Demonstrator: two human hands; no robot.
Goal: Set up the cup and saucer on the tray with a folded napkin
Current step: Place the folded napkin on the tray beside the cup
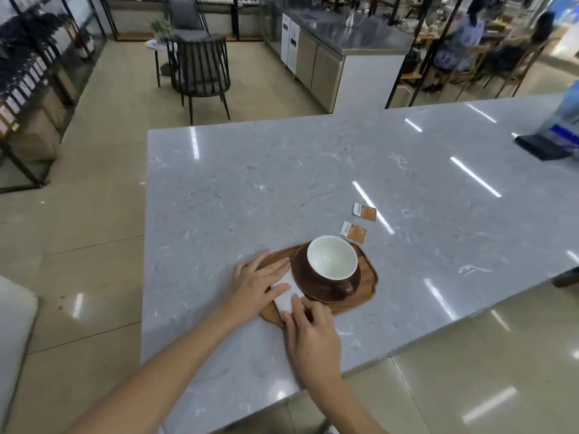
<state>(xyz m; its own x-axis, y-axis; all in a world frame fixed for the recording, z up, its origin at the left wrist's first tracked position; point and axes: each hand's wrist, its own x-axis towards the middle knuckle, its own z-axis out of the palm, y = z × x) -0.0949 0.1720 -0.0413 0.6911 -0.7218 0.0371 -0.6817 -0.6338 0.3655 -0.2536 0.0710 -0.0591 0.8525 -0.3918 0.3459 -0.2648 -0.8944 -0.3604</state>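
A wooden tray (368,285) lies near the front edge of the grey marble table (313,183). On its right part a brown saucer (313,288) carries a brown cup (332,261) with a white inside, upright and empty. Along the saucer's left side a folded white napkin (286,297) lies on the tray. My left hand (255,281) rests flat on the napkin's far end, fingers spread. My right hand (311,333) presses the napkin's near end with its fingertips. Much of the napkin is hidden under both hands.
Two orange-and-white sachets (365,212) (354,232) lie on the table just beyond the tray. A dark flat object (545,147) under a blue bag sits at the far right. Chairs (200,73), a steel counter and seated people stand beyond the table.
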